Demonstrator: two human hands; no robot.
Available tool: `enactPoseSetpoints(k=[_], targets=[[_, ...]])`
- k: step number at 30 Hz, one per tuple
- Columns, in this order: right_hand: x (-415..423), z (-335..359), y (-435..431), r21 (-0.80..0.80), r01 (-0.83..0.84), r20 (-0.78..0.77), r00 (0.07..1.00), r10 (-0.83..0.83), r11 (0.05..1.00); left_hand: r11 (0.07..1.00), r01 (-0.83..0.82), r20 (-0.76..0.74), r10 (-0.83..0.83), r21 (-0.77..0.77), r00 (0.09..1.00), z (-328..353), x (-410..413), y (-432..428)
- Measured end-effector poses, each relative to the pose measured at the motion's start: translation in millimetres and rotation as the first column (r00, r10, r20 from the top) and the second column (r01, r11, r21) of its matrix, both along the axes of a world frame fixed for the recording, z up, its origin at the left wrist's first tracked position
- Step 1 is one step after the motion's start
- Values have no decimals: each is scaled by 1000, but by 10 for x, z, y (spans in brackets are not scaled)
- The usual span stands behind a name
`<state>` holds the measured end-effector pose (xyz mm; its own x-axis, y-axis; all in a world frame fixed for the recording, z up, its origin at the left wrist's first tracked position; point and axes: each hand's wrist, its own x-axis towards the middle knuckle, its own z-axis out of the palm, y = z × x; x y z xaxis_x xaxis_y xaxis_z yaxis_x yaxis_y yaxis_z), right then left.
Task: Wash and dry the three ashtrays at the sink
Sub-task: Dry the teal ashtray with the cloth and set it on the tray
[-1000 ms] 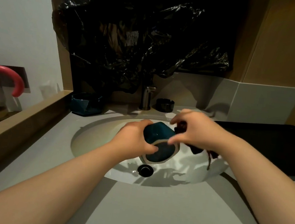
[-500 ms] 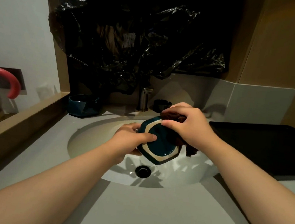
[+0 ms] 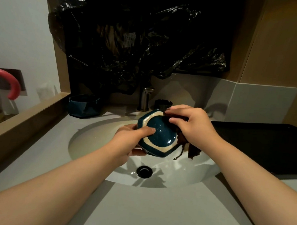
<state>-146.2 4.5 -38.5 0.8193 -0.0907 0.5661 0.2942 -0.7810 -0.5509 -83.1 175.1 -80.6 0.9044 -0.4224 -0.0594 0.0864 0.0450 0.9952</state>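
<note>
Far out to the left of the left hand, a pink curved handle (image 3: 12, 84) hangs over a wooden ledge. Nearer, behind and to the left of that hand, a teal ashtray (image 3: 84, 106) sits on the grey bench (image 3: 153, 211) at the back rim of the sink (image 3: 96, 143).

The left hand (image 3: 129, 139) grips a hexagonal teal-and-cream ashtray (image 3: 160, 136) over the basin. Its thumb lies across the glossy face turned toward the camera and its fingers are curled underneath. The piece is tilted, and the drain (image 3: 144, 171) lies below it.

Just behind the two hands stand the metal faucet (image 3: 145, 99) and a small black ashtray (image 3: 162, 104), under a sheet of crumpled black plastic (image 3: 141, 40).

The right hand (image 3: 195, 127) pinches a dark cloth (image 3: 193, 150) against the held ashtray's upper right edge, with fingers bent over the fabric. The loose end and a thread dangle below the wrist.

To the right of the right hand, a black tray (image 3: 266, 147) lies on the bench.
</note>
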Motion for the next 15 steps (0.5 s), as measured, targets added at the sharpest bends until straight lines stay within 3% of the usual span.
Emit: enactPoseSetpoints(k=[3, 7, 10, 12, 15], targets=[[17, -29, 1, 24, -16, -45, 999, 17, 1000, 989, -80, -99, 67, -126, 993, 33, 28, 37], [12, -36, 26, 11, 23, -57, 998, -23, 1000, 983, -103, -121, 85, -154, 989, 59, 62, 92], [1, 35, -28, 164, 204, -25, 979, -203, 965, 980, -116, -130, 96, -159, 987, 58, 66, 102], [-1, 90, -66, 339, 212, -107, 977, -186, 916, 982, -114, -135, 94, -153, 986, 54, 56, 97], [-9, 111, -76, 310, 188, -154, 977, -146, 932, 989, -90, -147, 71, -121, 987, 60, 39, 93]])
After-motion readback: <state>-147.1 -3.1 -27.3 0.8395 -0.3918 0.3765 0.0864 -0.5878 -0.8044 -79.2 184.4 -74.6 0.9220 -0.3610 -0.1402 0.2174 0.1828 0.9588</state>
